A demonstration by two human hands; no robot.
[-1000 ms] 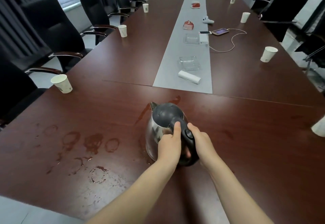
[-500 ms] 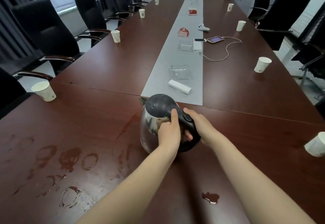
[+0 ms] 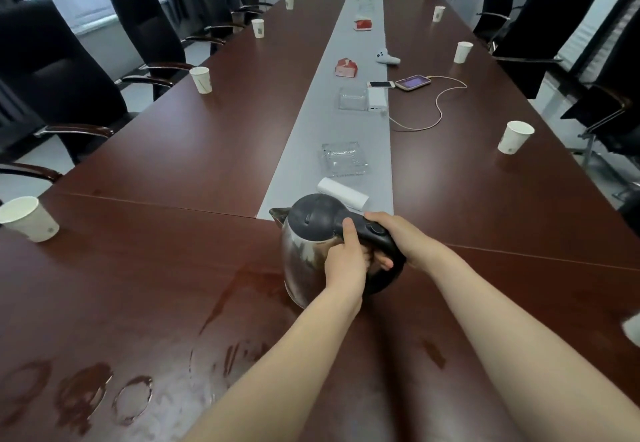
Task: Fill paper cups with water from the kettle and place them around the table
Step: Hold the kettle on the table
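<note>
We see a steel kettle (image 3: 308,254) with a black lid (image 3: 315,216) at the near middle of a long dark wooden table (image 3: 173,268). It is upright, its spout (image 3: 278,214) pointing to ten o'clock; we cannot tell whether its base touches the wood. Both hands meet on its black handle (image 3: 370,230). The left hand (image 3: 346,261) curls round the handle from the seven o'clock side, thumb lying up along it. The right hand (image 3: 398,237) wraps the handle from four o'clock, its fingertips touching the left hand. Just beyond the kettle, at twelve o'clock, a white roll (image 3: 343,193) lies on a grey runner (image 3: 329,122) that goes down the table's centre. Farther along the runner are a glass ashtray (image 3: 344,159), a second glass dish (image 3: 353,98) and a red packet (image 3: 346,68). At one o'clock two phones (image 3: 412,82) lie side by side, one trailing a looped cable (image 3: 440,105). Paper cups line both long edges: the nearest left cup (image 3: 27,219) at nine o'clock, another (image 3: 201,80) at eleven, and the nearest right cup (image 3: 514,137) at two o'clock. More cups, smaller, stand toward the far end. Wet rings (image 3: 83,396) mark the wood at seven o'clock. Black chairs (image 3: 62,70) stand along both sides.
</note>
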